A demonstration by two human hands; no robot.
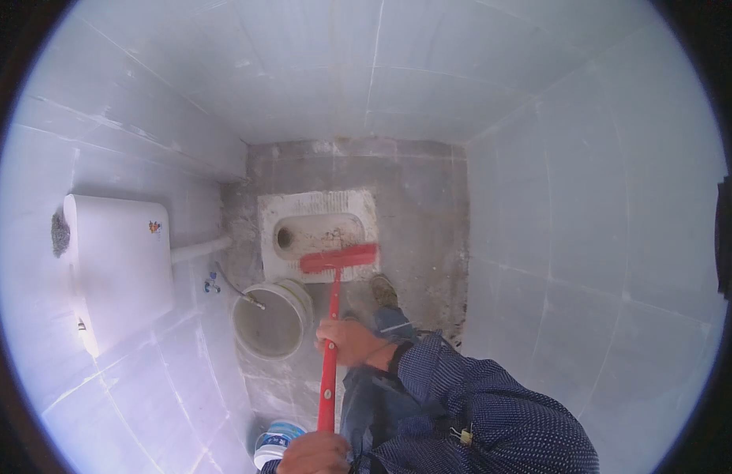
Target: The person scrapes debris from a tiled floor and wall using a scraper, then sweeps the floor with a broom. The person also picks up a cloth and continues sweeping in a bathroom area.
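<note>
Both of my hands grip the red handle (327,379) of a long broom. My right hand (349,342) is wrapped around it partway down. Closer to my body, my left hand (314,455) holds the upper end, partly cut off by the picture's lower edge. The broom's wide red head (339,258) lies across the near right rim of a white squat toilet (317,202), and it looks slightly blurred. Dark specks and brown stains mark the toilet's basin (330,231), with the drain hole at its left end.
A large pale bucket (238,338) stands left of the handle, a hose (247,299) from a wall tap (211,284) reaching into it. A white cistern (120,255) hangs on the left tiled wall. Near my left hand sits a smaller blue-and-white bucket (277,438). My shoe (383,291) is beside the toilet.
</note>
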